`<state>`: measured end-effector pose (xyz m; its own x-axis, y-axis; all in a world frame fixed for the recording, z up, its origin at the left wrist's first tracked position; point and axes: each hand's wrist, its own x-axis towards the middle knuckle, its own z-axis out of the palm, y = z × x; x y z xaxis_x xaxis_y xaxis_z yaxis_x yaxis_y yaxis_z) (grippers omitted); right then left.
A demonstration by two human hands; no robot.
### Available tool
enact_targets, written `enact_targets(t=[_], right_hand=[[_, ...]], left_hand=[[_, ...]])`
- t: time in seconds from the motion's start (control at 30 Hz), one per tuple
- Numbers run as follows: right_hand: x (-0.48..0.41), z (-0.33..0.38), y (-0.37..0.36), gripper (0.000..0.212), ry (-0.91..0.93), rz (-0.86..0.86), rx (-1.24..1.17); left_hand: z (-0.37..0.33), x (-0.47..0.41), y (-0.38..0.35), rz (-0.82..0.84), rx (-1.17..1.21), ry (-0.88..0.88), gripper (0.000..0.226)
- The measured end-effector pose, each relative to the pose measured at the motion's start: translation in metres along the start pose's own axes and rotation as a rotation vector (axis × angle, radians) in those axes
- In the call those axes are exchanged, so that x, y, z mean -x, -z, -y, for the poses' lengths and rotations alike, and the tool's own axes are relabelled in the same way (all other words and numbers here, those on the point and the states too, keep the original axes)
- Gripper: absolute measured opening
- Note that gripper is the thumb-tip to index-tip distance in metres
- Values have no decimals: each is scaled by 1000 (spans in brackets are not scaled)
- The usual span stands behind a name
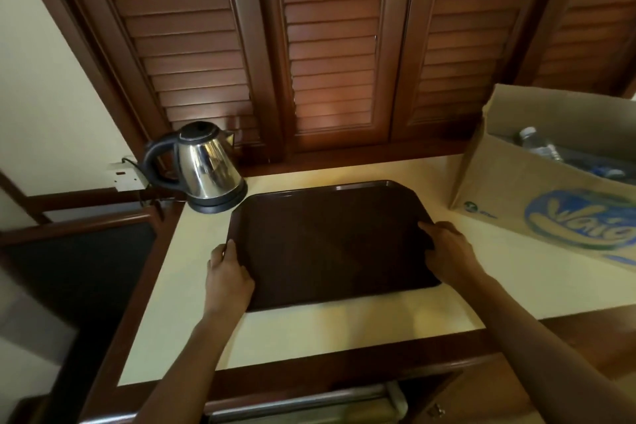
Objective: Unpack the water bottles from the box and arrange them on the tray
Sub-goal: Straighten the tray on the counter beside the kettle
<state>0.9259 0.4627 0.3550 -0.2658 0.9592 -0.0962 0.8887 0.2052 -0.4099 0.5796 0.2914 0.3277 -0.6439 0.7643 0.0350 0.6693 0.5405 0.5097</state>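
While both hands grip the tray [330, 234], nothing yet unpacked. Left hand [227, 272] clamped on the near-left edge, thumb over the rim; right hand [447, 251] clamped on the right edge, fingers curled onto the dark surface. Lying flat on the cream counter [344, 330], bare of any bottle, long axis running left to right and skewed slightly, far-right corner swung away. Probably stiff and light, slick on top, so likely to slide under a push; best held by opposite rims, as now.

Just beyond the far-left corner, a steel kettle [206, 165], close to the rim but whether touching, hard to tell. To the right, well clear of the tray, an open box [537, 196], tilted toward the camera. Inside, clear bottles [533, 143], lying on their sides, caps pointing roughly far-left, long axes slanting toward the near right; count hidden by the flap. Likely heavy for their size if full, smooth, slightly squashy; safest taken round the body, then stood upright. Behind everything, louvred shutters [330, 45].
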Motion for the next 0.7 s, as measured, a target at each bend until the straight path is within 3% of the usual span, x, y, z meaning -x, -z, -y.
enact_targets(t=[0.2, 0.33, 0.5, 0.63, 0.7], right_hand=[[-5, 4, 8, 66, -20, 12, 2], [10, -1, 33, 59, 41, -57, -37], [12, -9, 103, 44, 151, -258, -80], [11, -31, 173, 23, 215, -389, -62], [4, -53, 209, 23, 205, -462, -70]], left_hand=[[-4, -21, 5, 17, -131, -26, 53], [-31, -22, 14, -73, -162, -84, 57], [-133, -20, 8, -131, 47, -374, 45], [-242, -8, -3, -85, 240, -618, 38], [-301, -6, -10, -81, 296, -709, 35]])
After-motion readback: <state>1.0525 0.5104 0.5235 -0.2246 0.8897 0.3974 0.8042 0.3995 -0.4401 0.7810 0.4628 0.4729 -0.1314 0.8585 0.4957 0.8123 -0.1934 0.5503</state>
